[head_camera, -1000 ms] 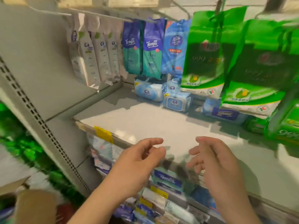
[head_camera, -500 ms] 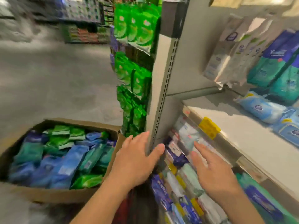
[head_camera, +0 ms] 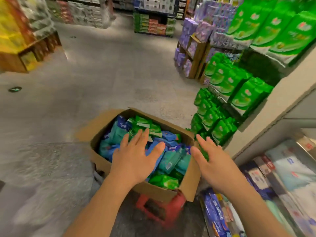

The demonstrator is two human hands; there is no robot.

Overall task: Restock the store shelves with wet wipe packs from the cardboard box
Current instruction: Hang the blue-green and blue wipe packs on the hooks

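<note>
Head view: I see both hands stretched out over the box (head_camera: pixel 189 189), palms down. Left hand (head_camera: pixel 135 159) has its fingers straight and spread, holding nothing; it hangs above the packs (head_camera: pixel 168 161) in the middle of the box, and I cannot tell whether the fingertips touch them. Right hand (head_camera: pixel 212 161) is likewise flat and empty, fingers straight, over the box's right wall.

Box is open at the top, brown cardboard, filled with a loose heap of teal, blue and green packs. It sits on a red stool (head_camera: pixel 162 209) on the grey floor (head_camera: pixel 102 79).

Shelves (head_camera: pixel 280 161) run along the right edge; the lower tiers carry blue and pale packs, somewhat blurred. Beyond the shelf end, green bags (head_camera: pixel 227 86) hang in rows on a rack. Purple stock (head_camera: pixel 191 45) stands further down the aisle. Yellow stacked goods (head_camera: pixel 12 31) far left.
</note>
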